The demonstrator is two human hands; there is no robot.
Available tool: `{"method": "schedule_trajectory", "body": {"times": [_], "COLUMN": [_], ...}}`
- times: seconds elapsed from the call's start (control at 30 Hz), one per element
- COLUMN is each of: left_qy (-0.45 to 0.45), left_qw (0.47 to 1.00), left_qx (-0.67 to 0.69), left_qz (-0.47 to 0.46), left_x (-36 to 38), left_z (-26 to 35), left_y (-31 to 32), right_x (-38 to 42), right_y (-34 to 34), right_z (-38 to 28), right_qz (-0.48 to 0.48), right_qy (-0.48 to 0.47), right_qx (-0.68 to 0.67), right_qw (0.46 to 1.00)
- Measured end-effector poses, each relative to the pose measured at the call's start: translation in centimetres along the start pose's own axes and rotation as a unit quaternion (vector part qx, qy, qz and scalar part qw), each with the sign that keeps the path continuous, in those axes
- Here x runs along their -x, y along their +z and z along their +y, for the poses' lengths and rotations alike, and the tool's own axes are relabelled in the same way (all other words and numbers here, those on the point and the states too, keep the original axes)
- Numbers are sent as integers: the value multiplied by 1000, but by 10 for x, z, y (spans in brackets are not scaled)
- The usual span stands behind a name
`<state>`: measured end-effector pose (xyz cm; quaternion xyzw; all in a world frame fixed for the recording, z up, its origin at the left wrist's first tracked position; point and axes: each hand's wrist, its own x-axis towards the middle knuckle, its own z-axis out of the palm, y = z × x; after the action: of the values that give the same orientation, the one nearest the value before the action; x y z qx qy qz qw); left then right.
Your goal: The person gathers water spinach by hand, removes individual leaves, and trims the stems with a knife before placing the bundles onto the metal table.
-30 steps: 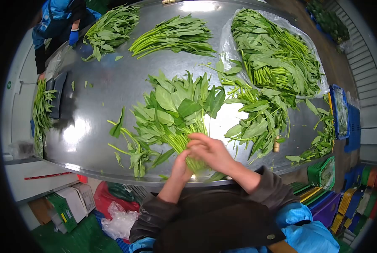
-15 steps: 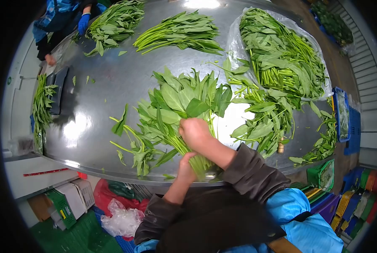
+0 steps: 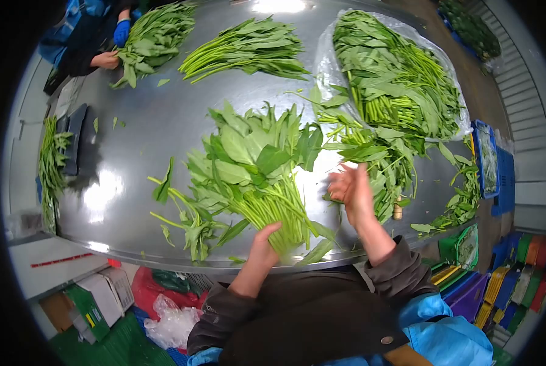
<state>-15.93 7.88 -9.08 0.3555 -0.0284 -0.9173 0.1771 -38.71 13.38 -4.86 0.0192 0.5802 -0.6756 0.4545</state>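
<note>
Stems point(image 3: 279, 213) apparently in left hand point(image 3: 264, 246).

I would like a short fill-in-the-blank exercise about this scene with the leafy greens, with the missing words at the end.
The hand at the stems of the nearest bunch is the wearer's ____ one.
The other hand has its fingers apart and holds ____.
The glove at the top left is coloured ____.
The largest heap lies in clear ____.

Missing words: left; nothing; blue; plastic.
</note>
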Motion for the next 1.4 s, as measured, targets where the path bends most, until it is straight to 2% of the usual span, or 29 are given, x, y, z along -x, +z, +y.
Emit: {"method": "schedule_trajectory", "body": {"times": [0.03, 0.07, 0.1, 0.17, 0.23, 0.27, 0.3, 0.37, 0.4, 0.43, 0.47, 0.5, 0.57, 0.6, 0.63, 0.7, 0.73, 0.77, 0.83, 0.87, 0.97, 1.0, 1.1, 1.17, 1.2, 1.23, 1.3, 1.37, 1.4], "left_qy": [6, 0, 1, -1, 34, 31, 37, 42, 48, 53, 54, 45, 38, 71, 103, 73, 43, 43, 32, 31, 47, 51, 58, 52, 48, 48, 45, 60, 76], "left_qw": [1000, 1000, 999, 998, 988, 987, 982, 976, 977, 979, 979, 982, 984, 974, 960, 964, 968, 968, 966, 965, 969, 965, 963, 961, 959, 959, 949, 948, 946], "left_qx": [-9, -13, -28, -51, -145, -152, -176, -203, -196, -188, -189, -181, -175, -212, -249, -242, -232, -232, -249, -252, -237, -252, -256, -263, -268, -269, -294, -293, -293], "left_qz": [10, 9, 15, 21, 33, 31, 50, 67, 64, 61, 61, 37, 11, 45, 78, 79, 80, 80, 58, 60, 57, 55, 67, 70, 74, 74, 102, 108, 113], "left_x": [-2, -4, -8, -11, -12, -12, -10, -6, -4, -3, -3, -3, -3, -3, -2, 6, 11, 15, 20, 20, 11, 10, 14, 15, 15, 15, 12, 7, 5], "left_z": [-2, -4, -5, -7, -7, -6, -6, -3, -1, 0, 2, 4, 5, 3, 1, 10, 15, 18, 22, 22, 15, 14, 15, 18, 20, 20, 17, 10, 8], "left_y": [0, -1, -4, -5, -4, -2, 1, 7, 10, 12, 13, 14, 14, 13, 13, 18, 24, 27, 31, 30, 27, 28, 32, 30, 29, 26, 20, 12, 14], "right_x": [2, 7, 11, 24, 33, 33, 32, 26, 23, 20, 18, 21, 29, 33, 33, 26, 34, 29, 19, 18, 22, 26, 22, 11, 12, 12, 16, 24, 22], "right_y": [-6, -8, -5, 10, 19, 23, 19, 9, 7, 5, 2, 5, 16, 21, 20, 21, 26, 22, 14, 13, 21, 24, 24, 10, 7, 6, 9, 16, 16], "right_z": [10, 24, 34, 40, 42, 42, 46, 65, 69, 72, 76, 72, 56, 53, 54, 55, 33, 30, 29, 29, 44, 47, 52, 63, 59, 56, 52, 55, 58], "right_qz": [5, -61, -125, -157, -220, -185, -181, -141, -140, -134, -123, -124, -130, -141, -140, -157, -152, -152, -148, -153, -178, -177, -225, -219, -194, -162, -138, -103, -100], "right_qy": [-4, -9, -13, -9, -25, -78, -78, -89, -90, -2, 85, 84, 101, 2, 2, -36, -14, -14, 124, 156, 156, 104, 85, 52, -56, -162, -149, -126, -127], "right_qx": [-3, 185, 365, 457, 423, 510, 507, 421, 419, 282, 138, 137, 255, 359, 359, 421, 375, 375, 212, 184, 131, 221, 175, 214, 341, 460, 503, 591, 589], "right_qw": [1000, 981, 922, 876, 879, 836, 839, 892, 893, 950, 979, 979, 953, 923, 923, 893, 914, 914, 958, 958, 963, 954, 955, 951, 918, 858, 840, 790, 792]}}
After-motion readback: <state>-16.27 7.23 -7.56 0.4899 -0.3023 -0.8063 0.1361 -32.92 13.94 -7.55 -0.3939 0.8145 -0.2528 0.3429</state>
